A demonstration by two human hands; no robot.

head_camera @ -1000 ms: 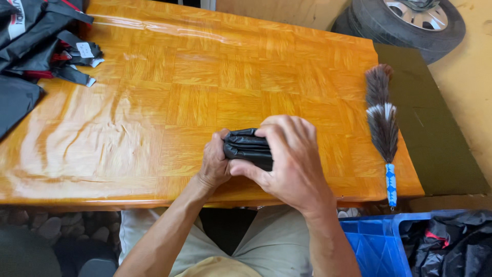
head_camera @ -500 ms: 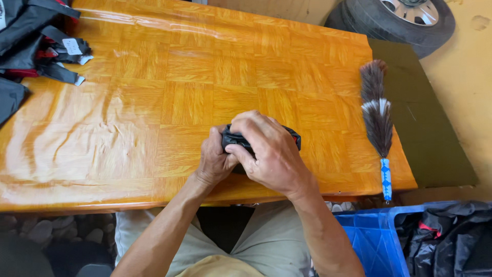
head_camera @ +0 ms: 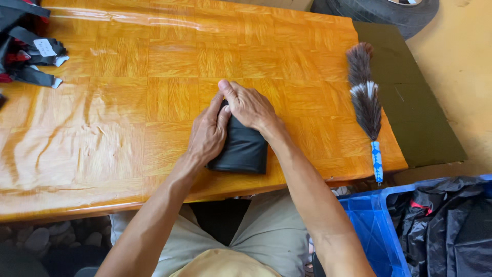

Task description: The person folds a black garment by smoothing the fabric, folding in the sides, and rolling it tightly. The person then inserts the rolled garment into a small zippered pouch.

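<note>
Hands (left (head_camera: 207,134), right (head_camera: 248,106)) flat on folded black cloth (head_camera: 243,149).

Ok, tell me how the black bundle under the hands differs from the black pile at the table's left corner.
The folded black bundle is a neat flat rectangle; the black pile is loose and spread out. The bundle is pressed under both hands; the pile lies untouched. The pile shows white tags and red bits; the bundle is plain. Both rest on the wooden table.
</note>
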